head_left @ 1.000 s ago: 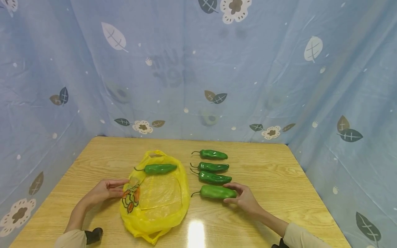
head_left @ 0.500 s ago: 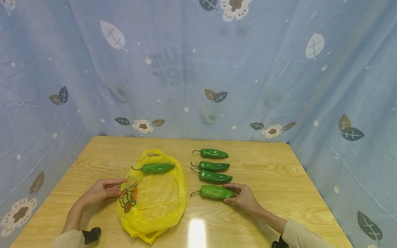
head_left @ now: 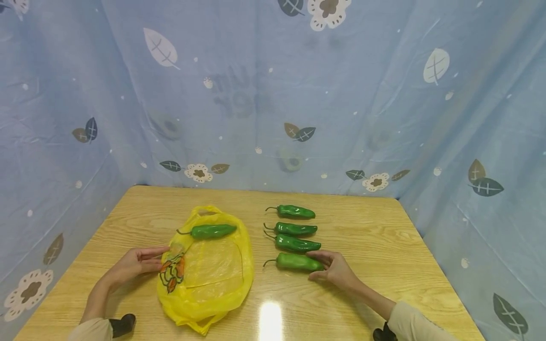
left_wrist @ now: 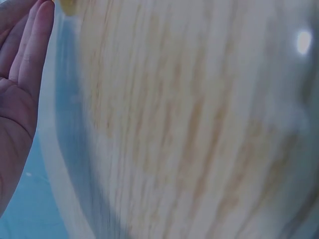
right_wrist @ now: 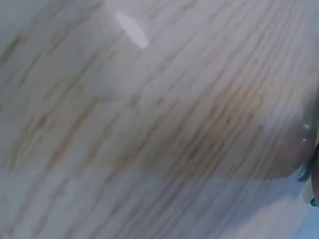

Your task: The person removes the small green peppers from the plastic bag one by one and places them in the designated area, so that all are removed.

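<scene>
A yellow plastic bag (head_left: 247, 265) lies spread on the left of the table, its edges bunched into a ring. A green pepper (head_left: 213, 231) rests on its far part. My left hand (head_left: 138, 261) pinches the bag's left edge beside an orange and green vegetable print. In the left wrist view, that hand's long fingers (left_wrist: 37, 55) reach to a bit of yellow at the top. At the tip of a lighter green pepper (head_left: 294, 261), my right hand (head_left: 337, 270) holds it between thumb and fingers. The right wrist view shows mostly table, with the hand at its right edge.
Beyond the held pepper, several darker green peppers lie in a column, among them a far one (head_left: 294, 211) and a near one (head_left: 296, 243), stems to the left. A blue patterned curtain (head_left: 273, 94) encloses the wooden table (head_left: 371, 227) at the back and sides.
My left hand has drawn the bag, with the pepper on it, a little to the left. The right hand and the pepper it holds stay nearly in place.
</scene>
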